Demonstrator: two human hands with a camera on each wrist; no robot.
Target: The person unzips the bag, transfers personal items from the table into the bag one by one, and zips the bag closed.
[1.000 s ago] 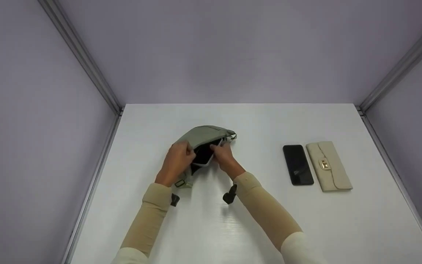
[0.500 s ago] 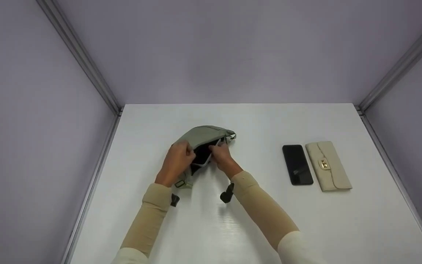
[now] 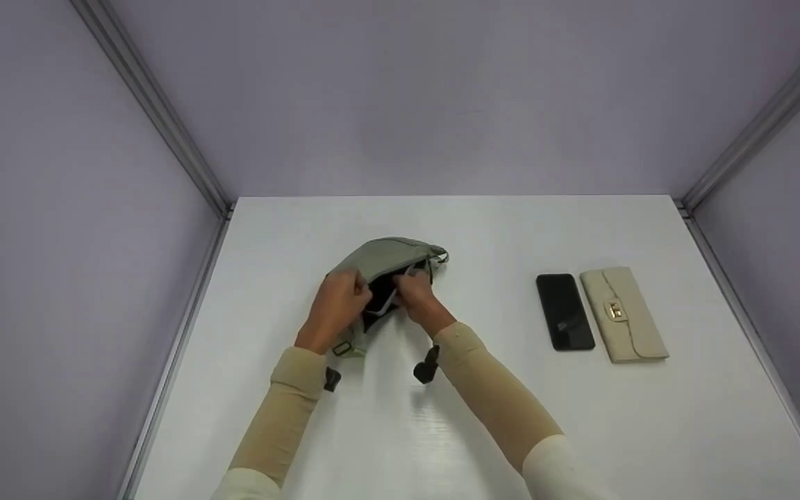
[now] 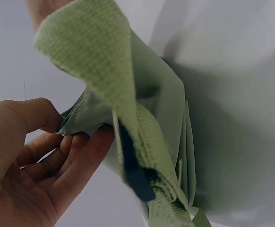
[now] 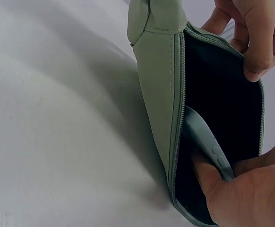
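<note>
A sage green pouch bag (image 3: 380,258) lies at the middle of the white table (image 3: 483,417), its zip wide open on a dark lining (image 5: 222,90). My left hand (image 3: 351,286) pinches the near-left lip of the opening (image 4: 78,116) and holds it apart. The bag's woven strap (image 4: 92,52) hangs in front of the left wrist camera. My right hand (image 3: 410,283) grips a grey-edged phone (image 5: 206,142) that stands mostly inside the opening, with my thumb (image 5: 236,198) on its outer end.
A black phone (image 3: 564,311) and a cream clasp wallet (image 3: 623,314) lie side by side at the right. Two black strap buckles (image 3: 426,366) (image 3: 331,378) rest by my forearms. Lilac walls close in the table on three sides.
My right hand has shifted a little left and farther into the opening, and less of the grey-edged phone shows outside the bag. My left hand keeps its hold.
</note>
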